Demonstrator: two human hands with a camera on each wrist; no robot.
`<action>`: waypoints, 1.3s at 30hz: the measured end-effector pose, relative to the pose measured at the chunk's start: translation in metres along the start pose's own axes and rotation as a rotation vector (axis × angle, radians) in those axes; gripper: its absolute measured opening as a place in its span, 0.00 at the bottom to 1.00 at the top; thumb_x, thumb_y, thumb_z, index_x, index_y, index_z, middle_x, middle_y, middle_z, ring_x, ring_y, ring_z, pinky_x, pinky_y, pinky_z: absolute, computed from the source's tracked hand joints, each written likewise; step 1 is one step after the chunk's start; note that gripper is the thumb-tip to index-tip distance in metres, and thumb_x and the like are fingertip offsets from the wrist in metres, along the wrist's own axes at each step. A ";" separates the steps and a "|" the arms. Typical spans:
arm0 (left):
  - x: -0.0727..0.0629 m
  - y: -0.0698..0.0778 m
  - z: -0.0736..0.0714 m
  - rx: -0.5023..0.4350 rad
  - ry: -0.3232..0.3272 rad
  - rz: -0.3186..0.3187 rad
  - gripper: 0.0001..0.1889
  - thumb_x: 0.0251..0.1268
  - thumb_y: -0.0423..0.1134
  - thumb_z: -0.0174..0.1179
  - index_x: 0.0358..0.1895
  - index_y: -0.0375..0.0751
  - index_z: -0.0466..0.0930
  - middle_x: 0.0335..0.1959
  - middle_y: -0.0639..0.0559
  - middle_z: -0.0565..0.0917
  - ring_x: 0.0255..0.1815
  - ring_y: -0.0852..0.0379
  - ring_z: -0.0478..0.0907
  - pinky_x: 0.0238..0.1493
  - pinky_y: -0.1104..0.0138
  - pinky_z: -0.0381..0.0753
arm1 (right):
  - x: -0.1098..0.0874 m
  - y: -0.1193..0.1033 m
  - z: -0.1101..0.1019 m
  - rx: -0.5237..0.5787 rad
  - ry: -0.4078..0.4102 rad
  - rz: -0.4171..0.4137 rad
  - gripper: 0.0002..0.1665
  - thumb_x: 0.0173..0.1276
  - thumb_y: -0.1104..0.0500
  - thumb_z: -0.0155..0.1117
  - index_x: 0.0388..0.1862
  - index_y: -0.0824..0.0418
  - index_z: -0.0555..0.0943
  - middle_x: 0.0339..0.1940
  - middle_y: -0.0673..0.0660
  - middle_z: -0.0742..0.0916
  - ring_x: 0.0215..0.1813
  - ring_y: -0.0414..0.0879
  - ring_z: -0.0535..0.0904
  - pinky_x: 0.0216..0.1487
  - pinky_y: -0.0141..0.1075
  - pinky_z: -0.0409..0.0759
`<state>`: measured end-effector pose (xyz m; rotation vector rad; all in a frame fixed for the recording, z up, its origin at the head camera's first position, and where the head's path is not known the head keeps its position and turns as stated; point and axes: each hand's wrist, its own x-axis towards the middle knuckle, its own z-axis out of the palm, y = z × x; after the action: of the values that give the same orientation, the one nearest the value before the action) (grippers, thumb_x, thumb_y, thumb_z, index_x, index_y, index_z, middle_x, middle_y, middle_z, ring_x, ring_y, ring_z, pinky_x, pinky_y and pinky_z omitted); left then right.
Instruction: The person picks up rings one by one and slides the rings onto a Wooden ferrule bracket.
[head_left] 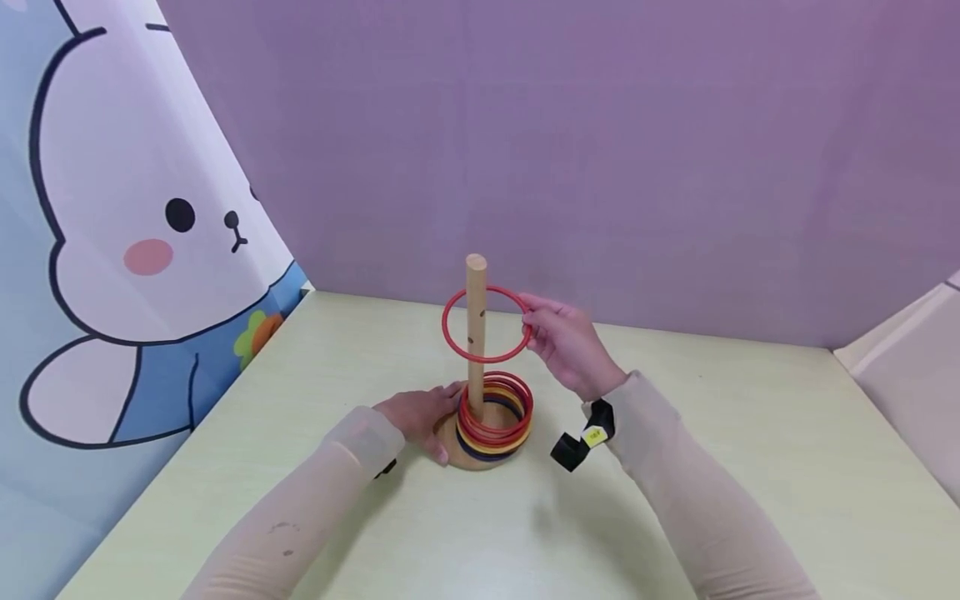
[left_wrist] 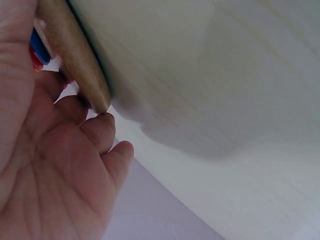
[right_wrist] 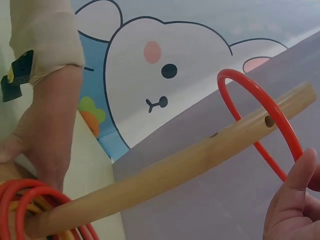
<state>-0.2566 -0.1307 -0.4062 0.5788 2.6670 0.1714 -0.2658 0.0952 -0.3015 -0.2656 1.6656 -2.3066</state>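
A wooden post [head_left: 476, 333] stands upright on a round wooden base [head_left: 480, 462]. My right hand [head_left: 566, 346] pinches a thin red ring [head_left: 447, 332] between thumb and fingers, at the ring's right side. That ring encircles the upper part of the post, as the right wrist view also shows. Low around the post lies a stack of red, yellow and dark blue rings [head_left: 528, 412]. My left hand [head_left: 420, 417] grips the left edge of the base. In the left wrist view, its curled fingers [left_wrist: 102, 132] meet the base's rim [left_wrist: 80, 60].
The base stands on a pale wood-grain table [head_left: 675, 400]. Behind it rises a purple wall covering [head_left: 600, 167]. A cartoon-printed sheet [head_left: 150, 250] borders the table on the left, and a pale panel [head_left: 918, 375] on the right.
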 end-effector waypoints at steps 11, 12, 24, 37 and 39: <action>-0.001 -0.002 0.000 -0.041 0.000 0.006 0.54 0.47 0.51 0.74 0.76 0.44 0.52 0.77 0.49 0.53 0.73 0.46 0.56 0.67 0.51 0.63 | -0.002 0.022 -0.010 -0.045 0.027 0.024 0.25 0.71 0.71 0.47 0.67 0.73 0.67 0.30 0.52 0.78 0.26 0.37 0.72 0.28 0.22 0.74; -0.001 -0.002 0.000 -0.043 -0.002 0.000 0.53 0.47 0.51 0.74 0.76 0.45 0.52 0.77 0.50 0.52 0.74 0.46 0.55 0.67 0.51 0.62 | -0.002 0.024 -0.010 -0.048 0.024 0.026 0.25 0.71 0.71 0.47 0.67 0.73 0.66 0.30 0.52 0.78 0.26 0.37 0.72 0.28 0.22 0.74; 0.000 -0.001 0.000 -0.005 -0.002 -0.013 0.50 0.46 0.52 0.75 0.74 0.46 0.58 0.75 0.48 0.59 0.72 0.48 0.60 0.66 0.52 0.65 | -0.009 0.052 -0.018 -0.116 0.033 0.054 0.25 0.70 0.72 0.48 0.66 0.75 0.67 0.32 0.53 0.76 0.27 0.37 0.72 0.28 0.23 0.74; -0.008 -0.003 0.000 -0.023 -0.003 0.015 0.51 0.46 0.52 0.75 0.75 0.47 0.57 0.76 0.50 0.54 0.75 0.48 0.53 0.68 0.53 0.61 | -0.016 0.085 -0.022 -0.128 0.071 0.090 0.24 0.69 0.73 0.48 0.64 0.78 0.68 0.36 0.56 0.79 0.26 0.37 0.72 0.27 0.24 0.75; -0.009 -0.002 0.000 -0.024 -0.004 0.006 0.51 0.46 0.52 0.75 0.75 0.47 0.57 0.76 0.51 0.54 0.75 0.48 0.53 0.68 0.53 0.61 | -0.017 0.089 -0.021 -0.135 0.075 0.092 0.24 0.69 0.73 0.49 0.63 0.78 0.68 0.38 0.56 0.79 0.27 0.38 0.73 0.27 0.24 0.75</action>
<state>-0.2497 -0.1363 -0.4038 0.5795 2.6557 0.2036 -0.2455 0.0941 -0.3920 -0.1289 1.8337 -2.1661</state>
